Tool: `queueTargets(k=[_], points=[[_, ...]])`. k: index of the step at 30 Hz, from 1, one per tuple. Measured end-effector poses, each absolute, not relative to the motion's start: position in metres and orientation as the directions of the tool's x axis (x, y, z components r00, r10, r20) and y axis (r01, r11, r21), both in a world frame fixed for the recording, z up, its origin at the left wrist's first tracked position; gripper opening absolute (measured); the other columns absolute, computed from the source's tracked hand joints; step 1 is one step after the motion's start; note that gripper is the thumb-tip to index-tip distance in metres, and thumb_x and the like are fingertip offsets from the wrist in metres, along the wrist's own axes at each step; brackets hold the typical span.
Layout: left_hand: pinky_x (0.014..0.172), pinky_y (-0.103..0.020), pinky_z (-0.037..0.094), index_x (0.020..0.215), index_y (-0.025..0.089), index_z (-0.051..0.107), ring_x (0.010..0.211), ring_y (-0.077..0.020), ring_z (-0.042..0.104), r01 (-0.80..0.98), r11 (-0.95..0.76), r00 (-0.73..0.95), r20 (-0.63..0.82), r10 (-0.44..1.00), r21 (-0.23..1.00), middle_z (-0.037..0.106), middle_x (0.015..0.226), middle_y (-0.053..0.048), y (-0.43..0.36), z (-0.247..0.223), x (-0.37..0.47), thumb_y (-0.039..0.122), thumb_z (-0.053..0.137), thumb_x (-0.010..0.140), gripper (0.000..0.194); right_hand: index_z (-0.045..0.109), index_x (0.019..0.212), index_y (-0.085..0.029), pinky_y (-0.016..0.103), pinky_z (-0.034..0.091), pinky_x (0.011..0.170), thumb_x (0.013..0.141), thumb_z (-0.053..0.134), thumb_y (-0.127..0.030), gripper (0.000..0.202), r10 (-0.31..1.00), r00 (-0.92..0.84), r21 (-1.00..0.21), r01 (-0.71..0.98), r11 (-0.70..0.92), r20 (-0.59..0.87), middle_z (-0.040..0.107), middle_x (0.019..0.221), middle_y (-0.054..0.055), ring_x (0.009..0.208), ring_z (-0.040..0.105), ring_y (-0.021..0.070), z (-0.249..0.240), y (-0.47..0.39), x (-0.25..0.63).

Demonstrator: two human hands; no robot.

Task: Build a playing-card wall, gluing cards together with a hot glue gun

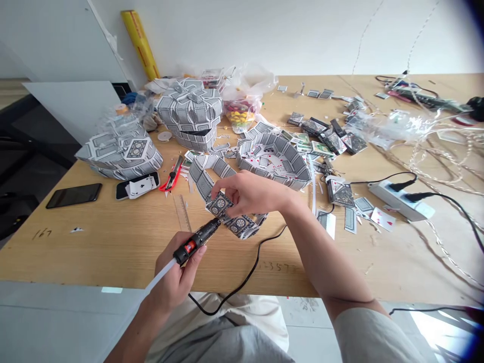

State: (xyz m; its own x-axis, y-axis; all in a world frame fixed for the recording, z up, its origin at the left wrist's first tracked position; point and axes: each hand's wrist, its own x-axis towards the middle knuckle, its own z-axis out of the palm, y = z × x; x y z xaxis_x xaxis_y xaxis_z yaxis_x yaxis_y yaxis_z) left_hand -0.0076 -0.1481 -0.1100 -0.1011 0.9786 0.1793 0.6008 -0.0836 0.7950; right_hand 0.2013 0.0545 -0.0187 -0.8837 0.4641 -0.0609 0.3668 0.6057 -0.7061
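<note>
A black hot glue gun with a long white glue stick in its back end is wrapped in my left hand. Its nozzle meets the lower edge of a curved strip of folded playing cards. My right hand pinches this strip from above, fingers closed on its dark patterned cards. The strip's far end curves away to the left, and part of it lies hidden under my right hand. Just beyond stands an open box made of folded cards, with loose pieces inside.
Two lidded card boxes stand at the back left. Nearby lie a phone, a red utility knife and a clear ruler. Card packs and a power strip are on the right. The black cord loops near my lap.
</note>
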Motion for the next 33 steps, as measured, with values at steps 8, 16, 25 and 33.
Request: queueTargets(k=[8,16,25,33], points=[[0.076,-0.031,0.051,0.108,0.024,0.063,0.082,-0.0221,0.068,0.661,-0.150,-0.079,0.267,0.960,0.736,0.070,0.091,-0.004,-0.1476,-0.1066,-0.0029,0.029,0.064,0.102,0.007,0.076,0.122,-0.013,0.025,0.038,0.060,0.076,0.078,-0.010,0.046,0.458,-0.886,-0.701,0.368,0.611,-0.066,0.065,0.068,-0.005,0.062,0.056,0.0115,-0.0186,0.0542,0.2024],[0.072,-0.025,0.051,0.108,0.022,0.062,0.079,-0.0174,0.069,0.720,-0.252,-0.027,0.389,0.921,0.646,0.069,0.089,-0.001,-0.1465,-0.1089,-0.0030,0.024,0.062,0.104,0.005,0.075,0.121,-0.015,0.024,0.038,0.060,0.076,0.077,-0.011,0.045,0.454,-0.889,-0.689,0.364,0.627,-0.058,0.064,0.068,-0.006,0.061,0.056,0.0112,-0.0192,0.0537,0.2025],[0.071,-0.024,0.052,0.109,0.021,0.061,0.079,-0.0169,0.069,0.745,-0.255,-0.006,0.389,0.921,0.617,0.069,0.088,-0.001,-0.1467,-0.1093,-0.0045,0.025,0.062,0.105,0.006,0.075,0.121,-0.015,0.024,0.037,0.059,0.076,0.078,-0.011,0.045,0.448,-0.892,-0.683,0.359,0.636,-0.052,0.064,0.067,-0.006,0.060,0.056,0.0109,-0.0198,0.0537,0.2021],[0.074,-0.025,0.052,0.112,0.021,0.060,0.082,-0.0171,0.069,0.756,-0.272,0.020,0.394,0.919,0.595,0.068,0.092,-0.002,-0.1501,-0.1127,-0.0058,0.025,0.062,0.105,0.008,0.076,0.120,-0.016,0.025,0.036,0.059,0.076,0.078,-0.011,0.044,0.466,-0.882,-0.674,0.386,0.630,-0.069,0.064,0.068,-0.006,0.060,0.054,0.0107,-0.0196,0.0542,0.2023]])
